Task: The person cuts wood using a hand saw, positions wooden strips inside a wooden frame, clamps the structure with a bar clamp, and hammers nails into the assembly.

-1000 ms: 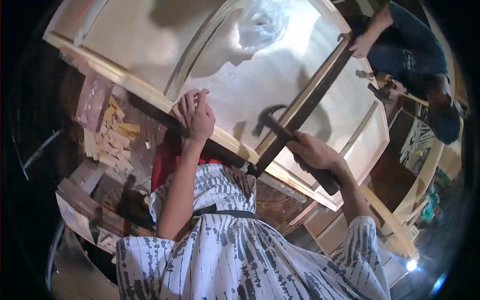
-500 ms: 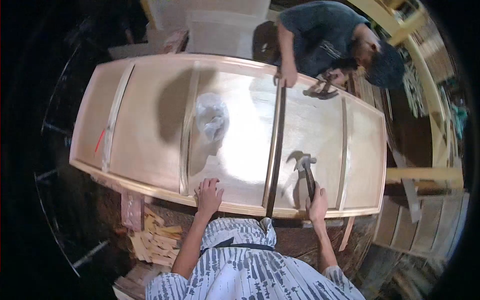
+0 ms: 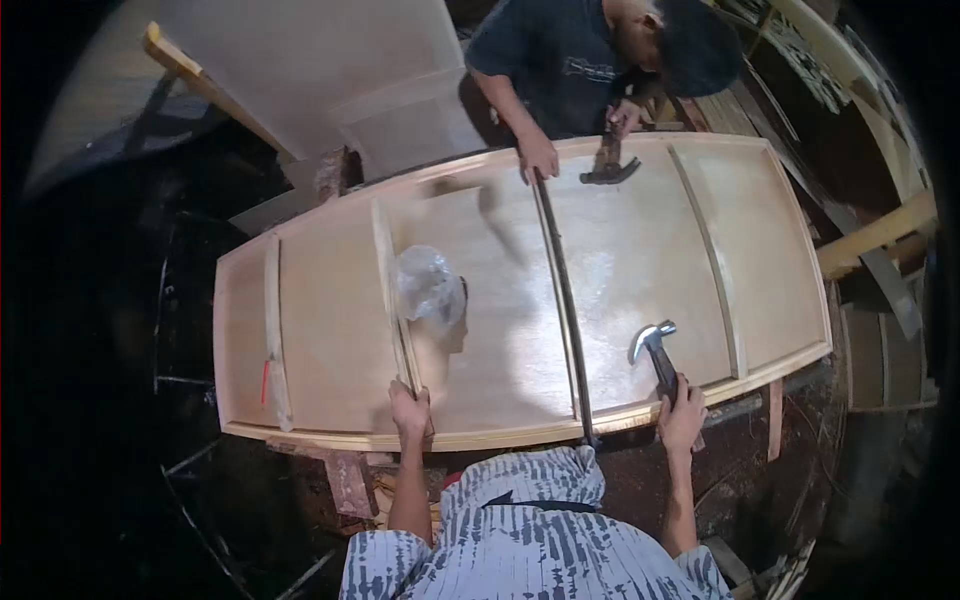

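A wide framed wooden panel (image 3: 480, 345) with several crosswise slats lies in front of me. My left hand (image 3: 410, 410) is closed around the near end of a wooden slat (image 3: 384, 250) at the panel's front edge. In my right hand (image 3: 683, 415) is a claw hammer (image 3: 656, 350), its metal head over the panel's surface. Beside the left slat rests a clear plastic bag (image 3: 430, 283), its contents hard to make out. A dark-edged slat (image 3: 562, 290) runs across the panel between my hands.
Across the panel a person (image 3: 560, 70) presses one hand on the far end of the dark-edged slat and holds another hammer (image 3: 610, 170). A red stick-like object (image 3: 265, 384) lies at the left. Timber (image 3: 880, 235) stands at the right.
My view has turned. My left hand, earlier spread on the panel beside the slat, now grips the slat's near end. The hammer stays in my right hand.
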`<state>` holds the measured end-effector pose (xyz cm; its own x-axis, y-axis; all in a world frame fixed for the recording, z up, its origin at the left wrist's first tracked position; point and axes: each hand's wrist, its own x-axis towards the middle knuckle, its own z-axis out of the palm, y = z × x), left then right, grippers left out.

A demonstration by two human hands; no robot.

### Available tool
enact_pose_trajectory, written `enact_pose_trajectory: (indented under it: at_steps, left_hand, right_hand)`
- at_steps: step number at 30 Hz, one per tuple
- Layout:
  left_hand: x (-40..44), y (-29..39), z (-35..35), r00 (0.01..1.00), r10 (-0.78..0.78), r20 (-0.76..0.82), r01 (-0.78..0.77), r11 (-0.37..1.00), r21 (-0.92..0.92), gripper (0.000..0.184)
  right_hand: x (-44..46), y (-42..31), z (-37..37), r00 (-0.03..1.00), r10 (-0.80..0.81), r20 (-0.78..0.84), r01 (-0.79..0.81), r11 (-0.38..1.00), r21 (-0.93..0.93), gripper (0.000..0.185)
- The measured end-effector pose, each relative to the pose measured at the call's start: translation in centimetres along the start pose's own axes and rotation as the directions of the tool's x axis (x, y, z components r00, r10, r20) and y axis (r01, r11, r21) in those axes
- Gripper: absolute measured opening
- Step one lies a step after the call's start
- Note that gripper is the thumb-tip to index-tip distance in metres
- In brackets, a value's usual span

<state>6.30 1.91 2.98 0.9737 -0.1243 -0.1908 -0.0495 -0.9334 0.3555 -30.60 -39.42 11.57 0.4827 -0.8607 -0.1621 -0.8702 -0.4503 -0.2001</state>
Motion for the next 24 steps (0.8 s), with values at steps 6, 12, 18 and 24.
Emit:
enact_pose_trajectory:
  at_steps: [6,12,18,24]
  left_hand:
    - [-1.4,1.6,-4.8,0.957,-0.233,0.175,0.291,0.760,-0.581,0.047]
    - [-0.7,0.1,-4.1,0.989,-0.082,-0.127,0.042,0.956,-0.289,0.044]
    - [-0.4,1.6,-1.1,0.978,-0.083,-0.191,0.054,0.987,-0.152,0.058]
    - [1.3,-5.5,-3.9,0.972,0.214,0.098,-0.179,0.942,-0.282,0.060]
  right_hand:
    - [0.2,-0.8,0.8,0.996,0.051,-0.071,-0.061,0.987,-0.146,0.058]
    - [0.5,-1.3,0.4,0.994,0.069,-0.080,-0.086,0.971,-0.222,0.056]
    - [1.5,-0.2,0.5,0.996,0.090,-0.021,-0.092,0.952,-0.293,0.058]
    - [0.8,0.0,0.1,0.992,0.004,-0.122,-0.036,0.965,-0.261,0.059]
